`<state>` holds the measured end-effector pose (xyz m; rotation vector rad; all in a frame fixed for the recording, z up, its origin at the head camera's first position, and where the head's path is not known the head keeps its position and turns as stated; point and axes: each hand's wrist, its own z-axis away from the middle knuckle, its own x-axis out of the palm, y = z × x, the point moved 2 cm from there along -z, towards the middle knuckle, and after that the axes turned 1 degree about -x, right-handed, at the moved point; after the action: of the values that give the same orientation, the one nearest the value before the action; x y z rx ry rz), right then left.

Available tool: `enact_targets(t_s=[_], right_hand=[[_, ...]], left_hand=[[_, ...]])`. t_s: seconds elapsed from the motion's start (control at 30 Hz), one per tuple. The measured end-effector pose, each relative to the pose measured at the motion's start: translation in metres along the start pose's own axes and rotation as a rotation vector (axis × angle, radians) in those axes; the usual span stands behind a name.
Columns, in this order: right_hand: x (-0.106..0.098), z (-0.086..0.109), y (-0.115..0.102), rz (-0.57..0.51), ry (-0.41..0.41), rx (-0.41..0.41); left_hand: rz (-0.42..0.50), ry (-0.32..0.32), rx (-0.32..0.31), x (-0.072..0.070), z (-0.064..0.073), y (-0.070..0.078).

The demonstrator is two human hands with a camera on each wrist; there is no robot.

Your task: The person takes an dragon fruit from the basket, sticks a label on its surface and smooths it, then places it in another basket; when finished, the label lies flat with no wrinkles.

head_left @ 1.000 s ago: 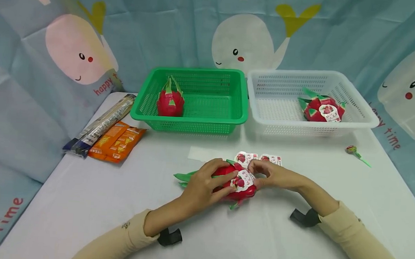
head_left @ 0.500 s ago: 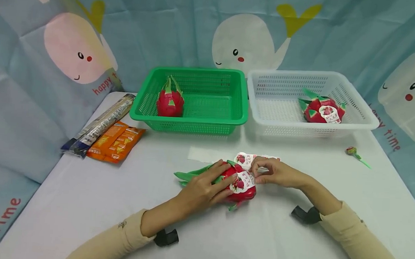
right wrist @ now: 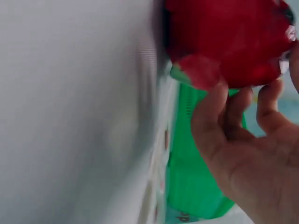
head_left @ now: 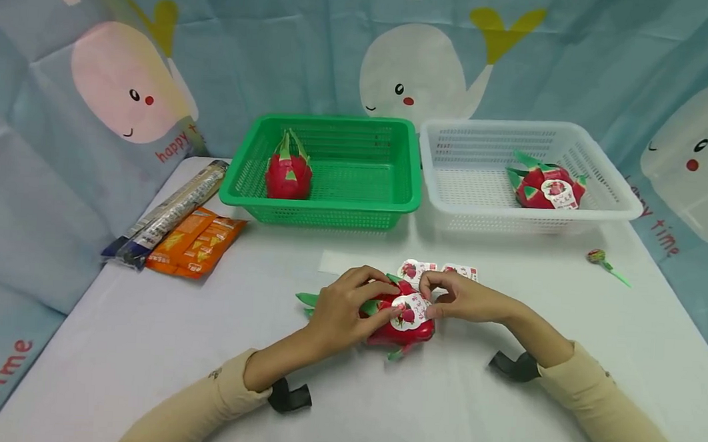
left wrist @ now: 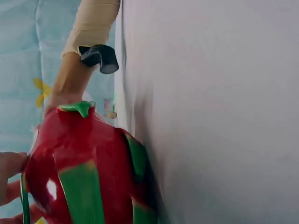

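A red dragon fruit [head_left: 410,347] with green scales lies on its side on the white table. On its upper face is a white printed sticker [head_left: 410,314]. My left hand [head_left: 343,314] grips the fruit from the left, fingers arched over its top and thumb at the sticker's left edge. Thumb and bent fingers of my right hand [head_left: 464,299] pinch at the sticker's right edge. In the right wrist view, other fingers [right wrist: 215,100] of that hand touch the fruit's side. The left wrist view shows the glossy dragon fruit [left wrist: 79,149] close up, hiding most of the right hand.
Behind are a green basket [head_left: 325,205] with one dragon fruit [head_left: 289,177] and a white basket [head_left: 529,211] with a stickered one [head_left: 551,186]. More stickers [head_left: 461,271] lie beyond the hands. Orange packets [head_left: 199,246] and long packages [head_left: 174,211] sit left, a lollipop [head_left: 598,258] right.
My left fingers have drawn up into an arch, and the thumb has come onto the sticker's edge. My right hand has moved slightly left, closer over the fruit.
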<state>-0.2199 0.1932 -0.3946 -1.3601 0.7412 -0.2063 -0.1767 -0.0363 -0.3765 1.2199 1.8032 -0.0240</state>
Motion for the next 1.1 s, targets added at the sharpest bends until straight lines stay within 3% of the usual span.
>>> enact_targets(t_s=[0.1, 0.2, 0.3, 0.4, 0.5, 0.6, 0.7, 0.8, 0.93, 1.1], right_hand=[[-0.003, 0.001, 0.001, 0.037, -0.028, 0.022], [-0.011, 0.005, -0.003, 0.071, 0.0, 0.036], [-0.015, 0.003, -0.015, 0.117, 0.107, 0.02], [-0.013, -0.002, -0.031, 0.212, 0.231, -0.015], [-0.004, -0.008, -0.046, 0.34, 0.308, -0.049], [0.007, -0.013, -0.057, 0.444, 0.313, -0.075], [0.019, -0.018, -0.064, 0.53, 0.247, -0.043], [0.03, -0.027, -0.068, 0.606, 0.139, 0.014], [0.04, -0.041, -0.069, 0.662, 0.016, 0.045], [0.042, -0.05, -0.069, 0.669, -0.027, 0.058]], left_hand=[[0.021, -0.014, -0.015, -0.003, -0.001, 0.0], [0.054, -0.046, -0.008, -0.007, -0.002, -0.001], [0.116, -0.06, -0.02, -0.011, -0.003, -0.004], [0.207, -0.018, -0.071, -0.018, -0.007, -0.014], [0.346, 0.048, -0.197, -0.029, -0.014, -0.034], [0.548, 0.094, -0.403, -0.04, -0.02, -0.062], [0.778, 0.108, -0.625, -0.05, -0.022, -0.093], [0.999, 0.137, -0.79, -0.059, -0.019, -0.115], [1.208, 0.233, -0.882, -0.067, -0.014, -0.131], [1.255, 0.355, -0.917, -0.075, -0.01, -0.141]])
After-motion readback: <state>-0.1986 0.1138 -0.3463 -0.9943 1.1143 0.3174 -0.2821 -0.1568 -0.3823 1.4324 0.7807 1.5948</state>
